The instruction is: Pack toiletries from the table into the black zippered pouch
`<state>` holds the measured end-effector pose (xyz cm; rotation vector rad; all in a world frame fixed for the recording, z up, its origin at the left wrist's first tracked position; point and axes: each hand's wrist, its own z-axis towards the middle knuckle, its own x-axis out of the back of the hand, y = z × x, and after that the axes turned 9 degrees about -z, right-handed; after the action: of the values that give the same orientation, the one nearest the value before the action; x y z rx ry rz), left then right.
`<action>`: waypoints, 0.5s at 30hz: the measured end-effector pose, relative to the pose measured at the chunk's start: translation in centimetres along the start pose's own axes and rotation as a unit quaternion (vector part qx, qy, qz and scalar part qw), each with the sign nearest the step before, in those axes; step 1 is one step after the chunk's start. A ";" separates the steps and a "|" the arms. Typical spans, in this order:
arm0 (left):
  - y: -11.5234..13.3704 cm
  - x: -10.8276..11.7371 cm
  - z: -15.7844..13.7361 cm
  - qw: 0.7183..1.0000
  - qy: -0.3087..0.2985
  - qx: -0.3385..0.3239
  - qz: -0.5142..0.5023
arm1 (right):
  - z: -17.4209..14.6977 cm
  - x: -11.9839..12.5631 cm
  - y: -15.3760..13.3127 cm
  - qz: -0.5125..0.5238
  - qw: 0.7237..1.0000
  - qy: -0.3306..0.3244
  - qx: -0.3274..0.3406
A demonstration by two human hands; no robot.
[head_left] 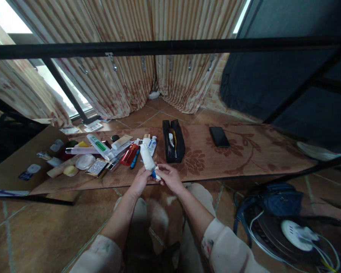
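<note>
A white squeeze tube point(147, 156) with a blue and white near end is held over the bench's front edge. My left hand point(142, 181) is closed around its lower part. The fingers of my right hand point(170, 177) pinch the blue and white end; whether that is a cap is too small to tell. Just beyond my hands stands a black zip pouch point(174, 142), unzipped, with a white item and something yellow inside. Left of the tube lie a red bottle point(129, 154), a blue pen-like item point(135, 158) and another white tube with blue print point(152, 143).
Several toiletries, including a glittery square compact point(97, 167) and a round clear jar point(85, 162), crowd the bench's left side near a cardboard box point(8, 172). A black phone point(219, 137) lies right. A black rail point(170, 47) crosses ahead. A blue bag point(282, 199) sits low right.
</note>
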<state>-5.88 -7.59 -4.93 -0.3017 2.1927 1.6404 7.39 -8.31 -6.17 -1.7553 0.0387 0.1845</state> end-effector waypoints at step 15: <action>-1.2 0.1 0.7 0.999 0.011 0.011 0.045 | 0.2 0.0 0.5 0.012 0.999 -0.019 -0.028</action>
<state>-5.40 -7.31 -6.16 -0.2184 2.2703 1.6663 7.28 -8.21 -6.73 -1.8072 0.0270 0.2390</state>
